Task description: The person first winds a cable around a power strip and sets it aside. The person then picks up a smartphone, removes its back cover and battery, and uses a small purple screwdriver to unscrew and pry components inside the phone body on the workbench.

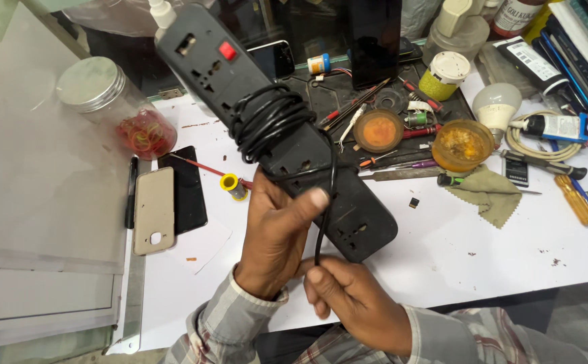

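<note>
A long black power strip [348, 209] with a red switch and several sockets is held slanted above the white worktable [442, 249]. Its black cable [267, 125] is coiled around the middle of the strip. My left hand [277, 232] grips the strip from below, thumb pressed on its top face. A loose end of the cable hangs down from the coil to my right hand [351, 300], which pinches it just under the strip's lower end.
A glass jar of rubber bands [122, 108] and two phones [172, 205] lie left. Behind the strip sit a dark mat with screwdrivers, two amber dishes [462, 145], a white bulb [496, 104], a green cloth [489, 192], a coiled white cable and bottles.
</note>
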